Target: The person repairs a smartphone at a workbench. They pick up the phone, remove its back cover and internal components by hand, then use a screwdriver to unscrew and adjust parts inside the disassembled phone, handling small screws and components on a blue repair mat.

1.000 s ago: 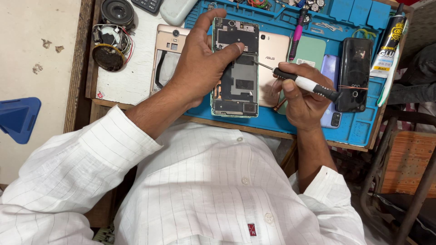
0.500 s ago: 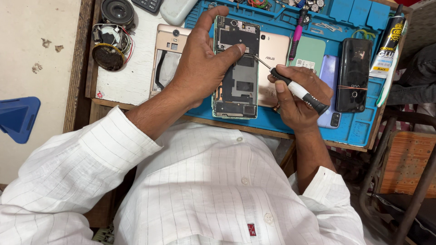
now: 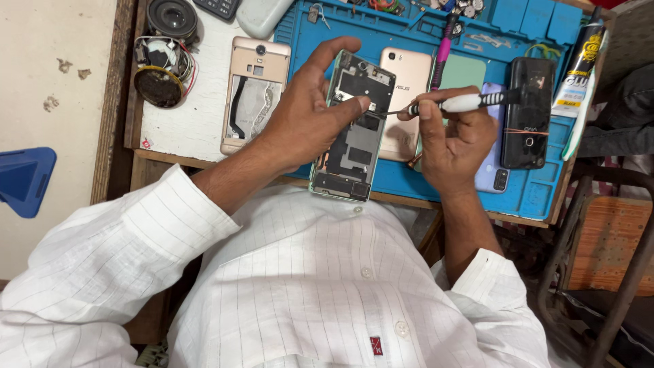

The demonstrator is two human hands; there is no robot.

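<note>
Blue and ridged, a repair mat (image 3: 409, 184) covers most of a small wooden bench, with a strip of white benchtop (image 3: 197, 116) left bare on its left side. At the mat's near edge the left hand (image 3: 303, 123) grips an opened phone (image 3: 351, 129), its back off and the dark inner boards showing; the thumb presses across the upper part and the fingers wrap behind, so the hand hides the phone's left edge. The right hand (image 3: 453, 140) is closed around a small screwdriver (image 3: 456, 103) with a white and black handle, held nearly level, its thin tip touching the opened phone near its upper right edge.

Just behind that tip lies a gold phone (image 3: 405, 102) face down, partly covered by both hands. A pale green phone (image 3: 463, 71), a lilac phone (image 3: 492, 174) and a black phone (image 3: 528, 112) lie close together further right, the right hand overlapping the lilac one. A pink-handled tool (image 3: 444, 58) stands between the gold and green phones. On the white strip rest a gold back cover (image 3: 253, 92) with its inside torn open and two small round speakers (image 3: 163, 61). A glue tube (image 3: 579, 61) lies at the mat's far right edge.
</note>
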